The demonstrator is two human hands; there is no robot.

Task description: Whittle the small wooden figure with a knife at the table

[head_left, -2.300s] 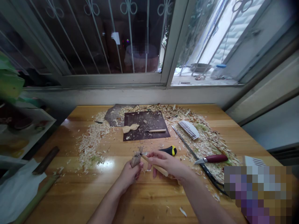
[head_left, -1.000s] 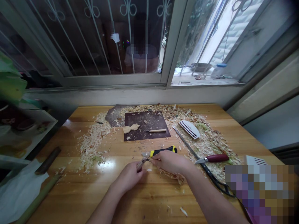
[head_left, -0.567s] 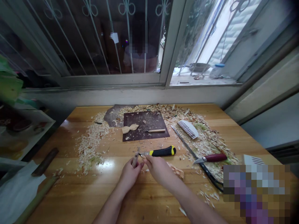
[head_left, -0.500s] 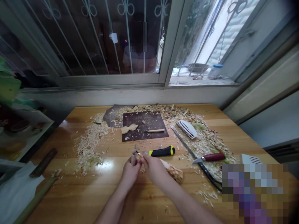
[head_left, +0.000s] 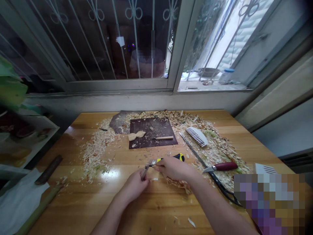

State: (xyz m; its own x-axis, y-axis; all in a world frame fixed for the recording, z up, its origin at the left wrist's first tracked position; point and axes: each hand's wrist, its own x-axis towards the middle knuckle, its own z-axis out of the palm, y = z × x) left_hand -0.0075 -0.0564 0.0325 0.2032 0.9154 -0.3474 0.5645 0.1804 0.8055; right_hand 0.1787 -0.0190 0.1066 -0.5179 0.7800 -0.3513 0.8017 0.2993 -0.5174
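Observation:
My left hand is closed around a slim, pale piece of wood, whose upper end sticks up past the fingers. Just to its right, my right hand is closed with its fingertips close to that end. It grips a thin carving tool, mostly hidden by the fingers. Behind the right hand lies a black and yellow handled knife, partly covered by it. Under the right forearm a piece of barked wood shows only in part.
A dark mat bears a carved wooden piece and a pale-handled tool. Wood shavings spread around it. At the right lie a white comb-like piece, a red-handled knife and a long saw.
My right hand has moved right and turned flatter, now covering part of the black and yellow knife. The left hand has shifted slightly right with the wood. A pale shaving now lies near the front.

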